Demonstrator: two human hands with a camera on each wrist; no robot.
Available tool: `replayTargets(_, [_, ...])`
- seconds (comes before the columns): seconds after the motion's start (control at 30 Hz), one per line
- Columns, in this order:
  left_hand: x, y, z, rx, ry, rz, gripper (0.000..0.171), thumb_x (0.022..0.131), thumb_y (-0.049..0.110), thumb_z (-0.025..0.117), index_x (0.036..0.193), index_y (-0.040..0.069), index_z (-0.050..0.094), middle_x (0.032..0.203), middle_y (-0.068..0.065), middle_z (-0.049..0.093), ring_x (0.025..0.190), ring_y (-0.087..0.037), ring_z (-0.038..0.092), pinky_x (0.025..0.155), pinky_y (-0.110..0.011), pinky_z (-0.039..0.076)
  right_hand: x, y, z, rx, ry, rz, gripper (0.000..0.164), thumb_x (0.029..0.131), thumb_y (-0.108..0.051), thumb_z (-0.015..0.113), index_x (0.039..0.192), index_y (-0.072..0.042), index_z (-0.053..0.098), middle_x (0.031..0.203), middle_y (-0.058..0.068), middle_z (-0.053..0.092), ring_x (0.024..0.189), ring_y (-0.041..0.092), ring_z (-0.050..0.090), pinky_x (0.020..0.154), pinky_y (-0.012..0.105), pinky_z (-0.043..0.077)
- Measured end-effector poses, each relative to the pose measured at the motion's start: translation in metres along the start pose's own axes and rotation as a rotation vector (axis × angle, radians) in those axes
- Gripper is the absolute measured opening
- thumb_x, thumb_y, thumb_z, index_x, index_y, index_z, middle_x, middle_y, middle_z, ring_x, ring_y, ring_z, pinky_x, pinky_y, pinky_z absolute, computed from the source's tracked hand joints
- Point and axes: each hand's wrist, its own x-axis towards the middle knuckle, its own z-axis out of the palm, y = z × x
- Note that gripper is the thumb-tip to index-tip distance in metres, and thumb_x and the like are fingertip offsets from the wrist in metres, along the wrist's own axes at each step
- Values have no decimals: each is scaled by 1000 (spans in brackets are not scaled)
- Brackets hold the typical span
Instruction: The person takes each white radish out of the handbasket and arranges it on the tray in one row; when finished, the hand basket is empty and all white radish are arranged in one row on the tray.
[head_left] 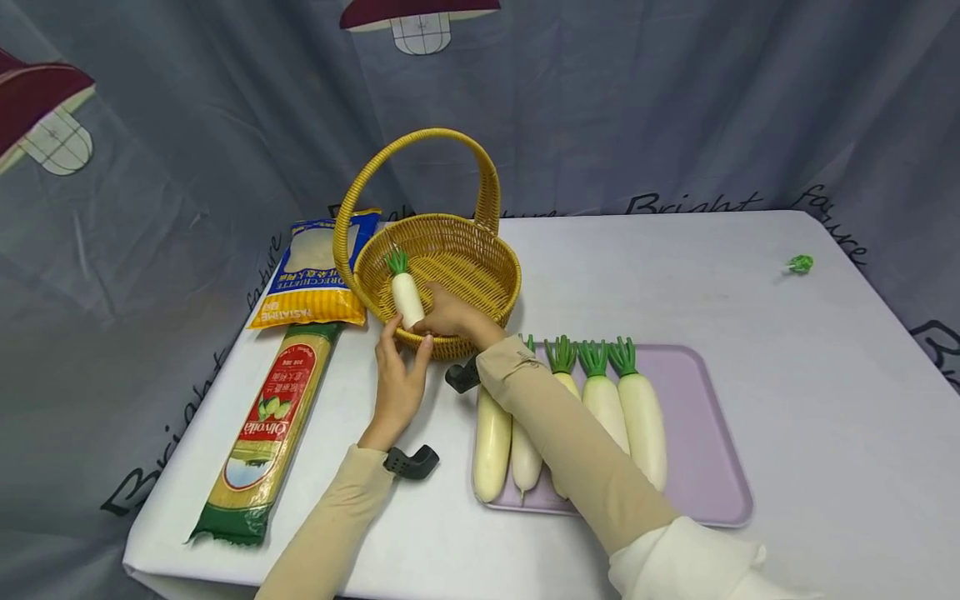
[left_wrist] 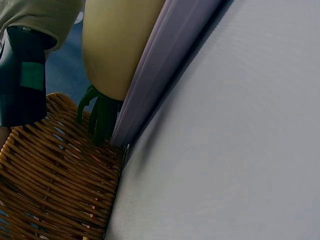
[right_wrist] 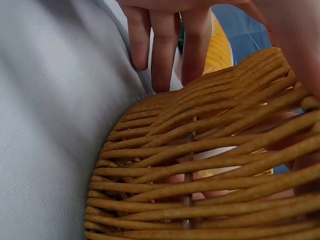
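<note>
A white radish (head_left: 407,298) with a green leafy top leans inside the wicker basket (head_left: 512,275), its lower end by the near rim. My right hand (head_left: 456,317) reaches over that rim and holds the radish's lower end, its fingertips partly hidden. Outside the basket's near left side, my left hand (head_left: 400,379) stands with fingers spread at the rim. The right wrist view shows straight fingers (right_wrist: 164,50) hanging beside the woven wall (right_wrist: 200,150), with skin and white showing through the gaps.
Several white radishes (head_left: 647,425) lie side by side on a lilac tray (head_left: 697,433), partly under my right forearm. A blue and yellow pasta bag (head_left: 311,275) and a long spaghetti pack (head_left: 266,433) lie to the left. A small green tuft (head_left: 800,264) rests at far right.
</note>
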Motion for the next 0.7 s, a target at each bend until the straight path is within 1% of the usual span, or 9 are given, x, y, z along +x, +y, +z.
replayTargets(0.23, [0,-1,0,0,-4,0,59,91,45,47,138,19,22,136,-22,26,126,-32,34,105,-46,32,0,0,0,-6,8,-16,85,80,-13,67,145,-9,13,141,17,36,116,27,46,89,36,45])
replayTargets(0.43, [0,-1,-1,2,1,-2,58,91,44,47,138,21,22,135,-22,27,126,-32,35,106,-45,32,1,1,0,-8,9,-29,81,80,-12,66,145,-11,17,139,15,39,114,25,47,89,34,45])
replayTargets(0.5, [0,-1,-1,1,0,-5,58,91,45,47,138,22,22,135,-22,27,126,-32,35,106,-45,32,0,1,0,0,10,-26,80,80,-12,66,144,-12,18,139,15,40,111,24,48,85,32,45])
replayTargets(0.57, [0,0,-1,0,-5,-8,58,91,45,47,138,23,21,135,-22,27,126,-32,35,106,-46,32,0,1,0,20,8,-26,80,80,-11,66,144,-12,19,136,15,42,105,23,50,78,28,46])
replayTargets(0.7, [0,1,-1,0,-12,-11,59,91,46,47,138,22,21,136,-21,26,126,-33,35,106,-46,32,-1,1,-1,63,0,-24,79,80,-9,64,144,-12,19,126,16,48,87,19,53,64,21,46])
